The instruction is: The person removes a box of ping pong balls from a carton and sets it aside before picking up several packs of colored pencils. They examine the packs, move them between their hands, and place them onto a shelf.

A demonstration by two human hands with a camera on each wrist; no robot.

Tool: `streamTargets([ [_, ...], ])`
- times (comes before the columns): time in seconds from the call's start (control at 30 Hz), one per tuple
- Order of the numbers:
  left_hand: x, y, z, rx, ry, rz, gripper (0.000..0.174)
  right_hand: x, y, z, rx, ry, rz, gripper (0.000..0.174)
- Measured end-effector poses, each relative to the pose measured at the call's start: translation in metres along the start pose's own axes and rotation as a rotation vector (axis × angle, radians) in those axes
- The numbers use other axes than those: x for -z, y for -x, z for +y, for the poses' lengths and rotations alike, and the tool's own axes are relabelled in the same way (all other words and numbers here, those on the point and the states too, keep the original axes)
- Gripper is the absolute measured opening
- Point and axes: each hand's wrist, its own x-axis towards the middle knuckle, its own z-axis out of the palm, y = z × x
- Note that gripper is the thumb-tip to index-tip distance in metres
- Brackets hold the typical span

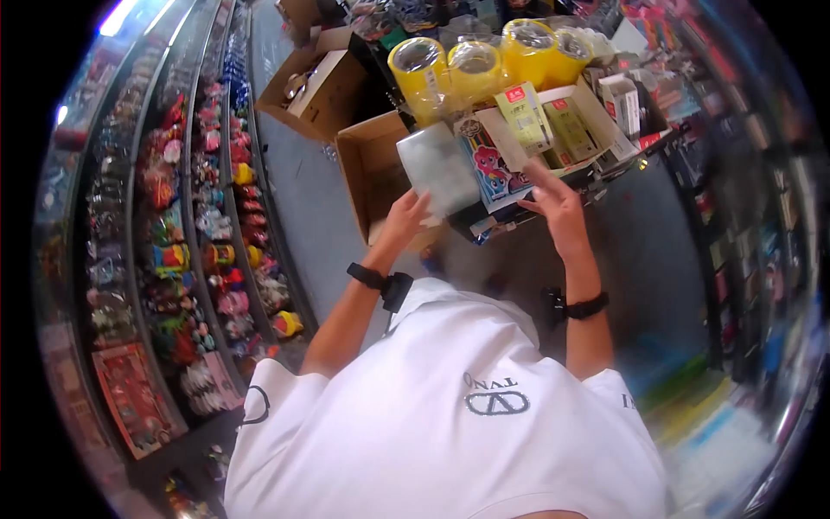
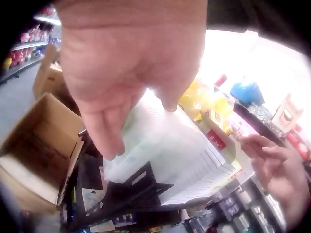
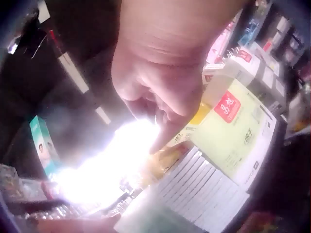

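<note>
A stack wrapped in pale plastic (image 1: 439,169) stands at the near left of the loaded cart, beside a packet with pink and blue cartoon ponies (image 1: 494,169). My left hand (image 1: 405,218) is at the stack's lower left edge; in the left wrist view its fingers and thumb lie loosely spread over the wrapped stack (image 2: 180,160), and whether they press on it is unclear. My right hand (image 1: 558,208) is by the pony packet's right side with fingers parted. In the right wrist view, the right hand (image 3: 160,97) hangs beside a pale yellow-green box (image 3: 238,131); glare hides part of the fingertips.
Behind the packets are yellow tape rolls (image 1: 419,69) and an open carton of yellow boxes (image 1: 596,121). Left of the cart sit an open cardboard box (image 1: 350,169) and another carton (image 1: 333,95). Shelves of small toys (image 1: 229,216) line the left; more shelves run along the right.
</note>
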Motion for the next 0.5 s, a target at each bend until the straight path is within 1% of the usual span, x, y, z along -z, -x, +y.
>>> streamTargets([
  [0.03,0.003,-0.001,-0.004,-0.031,-0.018,-0.015,0.058,0.001,-0.001,-0.003,0.027,-0.101,0.015,0.044],
  [0.13,0.013,-0.001,-0.015,-0.112,-0.127,-0.038,0.057,-0.01,0.004,-0.009,0.103,-0.059,0.079,0.041],
  [0.17,0.018,-0.004,-0.016,-0.142,-0.173,-0.043,0.057,-0.016,0.005,-0.007,0.132,0.047,0.093,0.039],
  [0.27,0.031,-0.012,-0.033,-0.256,-0.101,-0.095,0.057,-0.021,0.002,0.005,-0.052,0.5,0.043,0.038],
  [0.37,0.039,-0.004,-0.008,-0.274,0.034,-0.178,0.078,-0.049,-0.002,0.001,-0.194,0.37,0.159,0.039],
  [0.43,0.049,-0.008,0.002,-0.422,-0.137,-0.129,0.094,-0.057,-0.005,-0.002,-0.269,0.245,0.243,0.04],
  [0.47,0.053,-0.01,0.004,-0.491,-0.226,-0.1,0.102,-0.057,-0.005,0.0,-0.259,0.18,0.257,0.042],
  [0.5,0.056,-0.011,0.005,-0.546,-0.268,-0.094,0.106,-0.057,-0.005,-0.001,-0.248,0.114,0.273,0.043],
])
